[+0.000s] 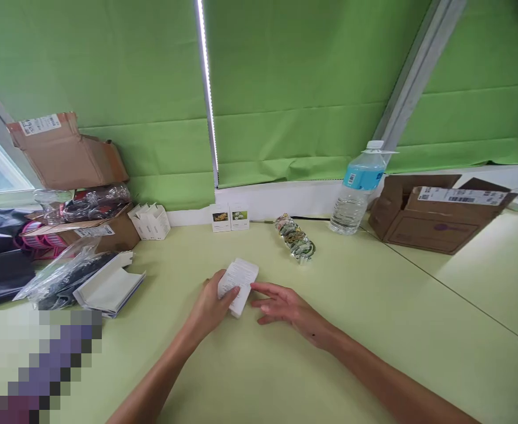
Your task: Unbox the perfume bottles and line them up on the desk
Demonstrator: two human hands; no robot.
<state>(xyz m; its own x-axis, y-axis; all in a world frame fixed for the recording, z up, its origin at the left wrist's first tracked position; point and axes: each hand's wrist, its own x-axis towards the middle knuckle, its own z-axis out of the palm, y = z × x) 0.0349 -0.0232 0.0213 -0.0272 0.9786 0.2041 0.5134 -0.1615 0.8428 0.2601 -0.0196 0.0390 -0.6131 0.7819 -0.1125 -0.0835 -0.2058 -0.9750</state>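
Note:
A stack of white printed cards (243,277) is gripped in my left hand (215,301), the thumb lying across its top face and the fingers around its left side. Small lines of text cover the upper card. My right hand (283,306) is just right of the stack, its fingers apart and nothing held in them. The index fingertip is at the stack's right edge; I cannot tell whether it touches. Two picture cards (231,227) stand upright against the wall strip behind.
A row of shiny rings (295,238) lies beyond my right hand. Behind are a water bottle (358,188) and an open cardboard box (435,215). To the left are white cartons (150,221), a white tray-like piece (109,285), plastic-wrapped goods (71,280) and a stacked brown box (71,156).

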